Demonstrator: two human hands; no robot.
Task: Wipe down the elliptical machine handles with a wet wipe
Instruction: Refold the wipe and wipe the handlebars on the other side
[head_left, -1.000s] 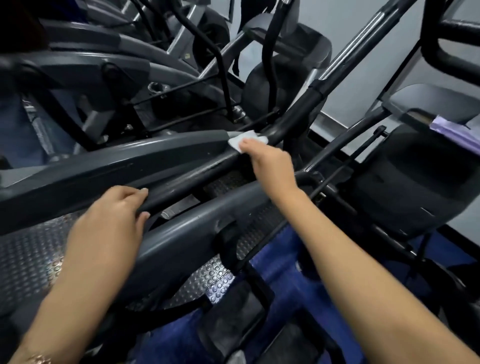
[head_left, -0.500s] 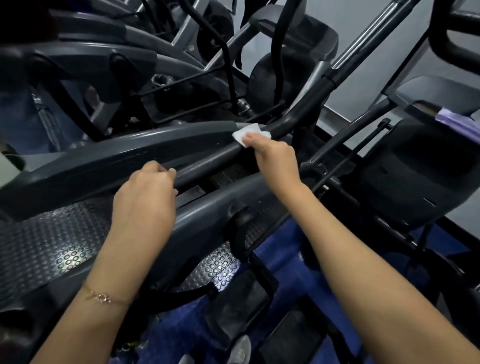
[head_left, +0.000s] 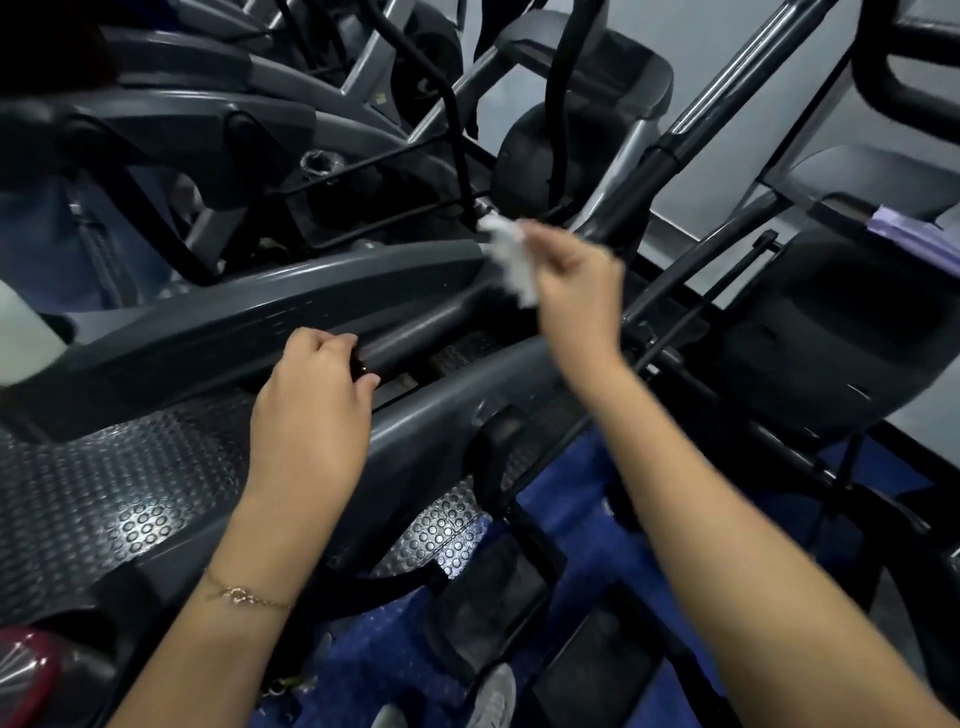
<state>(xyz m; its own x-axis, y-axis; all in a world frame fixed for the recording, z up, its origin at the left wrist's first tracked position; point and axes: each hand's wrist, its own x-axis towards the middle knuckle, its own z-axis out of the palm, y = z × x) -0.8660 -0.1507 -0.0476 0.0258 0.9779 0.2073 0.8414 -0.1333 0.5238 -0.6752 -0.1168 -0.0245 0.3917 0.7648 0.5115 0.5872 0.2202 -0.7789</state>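
Head cam: my right hand has just lifted off the handle, pinching the wet wipe so it dangles just above the far stretch. My left hand has slid up and now grips the near end. Guessing that pass is done and I'm repositioning.

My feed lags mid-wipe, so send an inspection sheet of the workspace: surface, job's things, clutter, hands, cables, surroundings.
Surface: studded grey tread plate of the elliptical, above blue carpet floor.
Job's things: black cylindrical handle bar; crumpled white wet wipe, blurred, so contact with the bar cannot be told.
Clutter: purple flat item on the neighbouring machine's console; shiny red object at lower left.
Hands: left hand grips the bar's near end; right hand pinches the wipe.
Cables: nothing seen.
Surroundings: more dark grey exercise machines; grey wall.
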